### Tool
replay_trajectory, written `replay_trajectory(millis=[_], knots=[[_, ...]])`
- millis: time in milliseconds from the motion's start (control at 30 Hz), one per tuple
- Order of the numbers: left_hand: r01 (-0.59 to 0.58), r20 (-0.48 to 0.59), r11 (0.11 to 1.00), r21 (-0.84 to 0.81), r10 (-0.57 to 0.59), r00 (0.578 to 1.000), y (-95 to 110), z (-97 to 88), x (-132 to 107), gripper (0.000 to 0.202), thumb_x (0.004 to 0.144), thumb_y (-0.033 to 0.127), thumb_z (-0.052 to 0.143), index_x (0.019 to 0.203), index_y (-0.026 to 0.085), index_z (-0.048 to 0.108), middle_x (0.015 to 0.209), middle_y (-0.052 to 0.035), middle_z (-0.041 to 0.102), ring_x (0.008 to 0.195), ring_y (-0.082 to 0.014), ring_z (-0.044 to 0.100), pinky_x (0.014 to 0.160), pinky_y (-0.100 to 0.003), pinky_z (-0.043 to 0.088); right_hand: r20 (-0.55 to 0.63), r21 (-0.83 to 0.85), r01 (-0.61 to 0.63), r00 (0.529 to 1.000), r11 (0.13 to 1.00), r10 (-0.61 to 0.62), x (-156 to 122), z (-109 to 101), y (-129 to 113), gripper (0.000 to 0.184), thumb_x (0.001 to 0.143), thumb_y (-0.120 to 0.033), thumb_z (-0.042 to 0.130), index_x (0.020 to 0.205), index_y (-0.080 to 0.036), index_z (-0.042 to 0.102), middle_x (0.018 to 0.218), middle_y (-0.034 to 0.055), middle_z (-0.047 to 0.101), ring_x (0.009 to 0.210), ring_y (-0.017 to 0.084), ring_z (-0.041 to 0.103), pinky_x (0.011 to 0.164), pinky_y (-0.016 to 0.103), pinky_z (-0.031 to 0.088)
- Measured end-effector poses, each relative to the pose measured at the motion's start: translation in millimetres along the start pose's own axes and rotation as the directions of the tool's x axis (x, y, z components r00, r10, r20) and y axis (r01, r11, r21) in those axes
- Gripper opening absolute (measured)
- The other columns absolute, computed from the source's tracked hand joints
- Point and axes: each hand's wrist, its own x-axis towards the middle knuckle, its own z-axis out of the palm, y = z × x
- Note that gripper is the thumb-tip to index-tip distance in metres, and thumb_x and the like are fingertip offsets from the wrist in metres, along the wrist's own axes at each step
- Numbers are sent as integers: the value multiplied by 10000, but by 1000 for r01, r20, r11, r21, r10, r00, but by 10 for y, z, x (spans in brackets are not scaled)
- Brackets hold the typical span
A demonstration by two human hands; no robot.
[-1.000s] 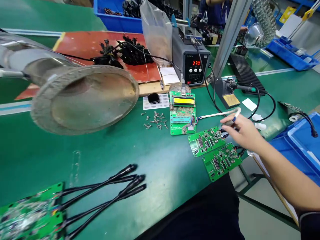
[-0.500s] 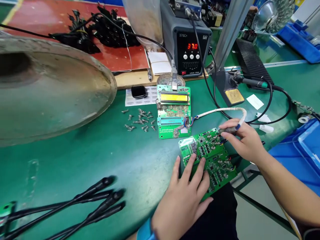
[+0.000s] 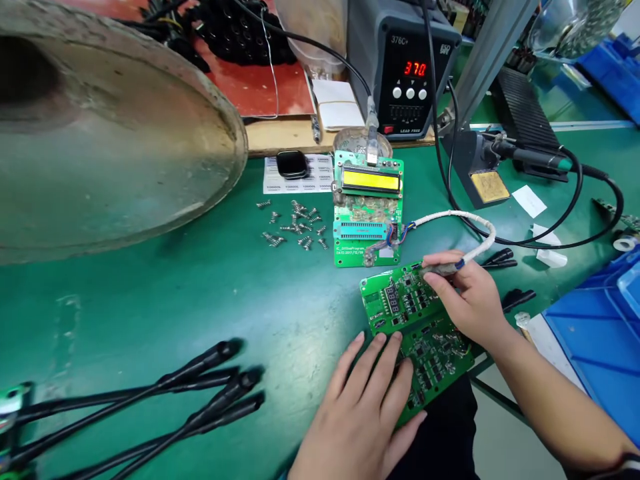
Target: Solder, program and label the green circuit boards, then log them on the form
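Note:
Two joined green circuit boards point(image 3: 400, 303) lie at the bench's near edge, with a four-digit display on the farther one. My left hand point(image 3: 367, 400) rests over their left side, fingers stretched out and touching the nearer part. In my right hand point(image 3: 470, 293) is a grey probe on a white-wrapped cable, pinched between thumb and fingers, its tip against the farther board's upper edge. That cable point(image 3: 460, 215) runs to a green programmer board point(image 3: 367, 257) with a yellow screen and a blue-green chip socket. The exact contact at the probe tip is hidden.
Several small springs point(image 3: 300, 223) lie left of the programmer. A soldering station point(image 3: 410, 80) showing 370 stands behind; its iron point(image 3: 535, 157) sits in a holder. Black cables point(image 3: 200, 393) lie at left, under a large lamp shade point(image 3: 150, 167). Blue bins point(image 3: 595, 333) stand right.
The view has shifted, so the bench items appear farther right. My right hand has moved the probe left along the farther board's edge. My left hand has drawn back slightly from the display.

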Motion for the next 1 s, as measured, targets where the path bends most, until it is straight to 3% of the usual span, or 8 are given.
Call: replay_trajectory(millis=[100, 233, 567, 1000], knots=[[-19, 1, 1000, 1, 19, 1000, -40, -35, 24, 347, 866, 457, 489, 1063, 202, 619, 1271, -83, 577, 1131, -249, 529, 970, -393, 411, -24, -56, 26, 999, 998, -27, 11, 5, 24, 146, 861, -201, 540, 989, -178, 605, 927, 58, 632, 851, 159, 611, 685, 279, 491], [1, 15, 1000, 7, -1, 1000, -50, -44, 31, 357, 871, 461, 467, 1067, 205, 622, 1328, -80, 537, 1161, -285, 498, 900, -431, 469, -35, -105, 36, 999, 994, -40, 12, 5, 23, 131, 857, -206, 545, 963, -175, 615, 923, 61, 640, 845, 161, 616, 667, 273, 488], [6, 30, 1000, 12, -6, 1000, -75, -43, 43, 360, 872, 456, 472, 1087, 215, 629, 1315, -37, 561, 1185, -291, 493, 870, -443, 512, 32, -169, 16, 999, 985, -11, 87, -41, -38, 120, 841, -229, 565, 915, -172, 640, 920, 62, 663, 829, 170, 625, 640, 276, 479], [-27, 36, 999, 32, 26, 999, -67, -21, 17, 409, 856, 462, 497, 1130, 179, 609, 1341, -92, 530, 1264, -279, 452, 905, -404, 524, 8, -177, -14, 1000, 984, 16, 89, -47, -30, 125, 833, -254, 563, 888, -177, 644, 924, 62, 673, 846, 178, 619, 644, 281, 472]])
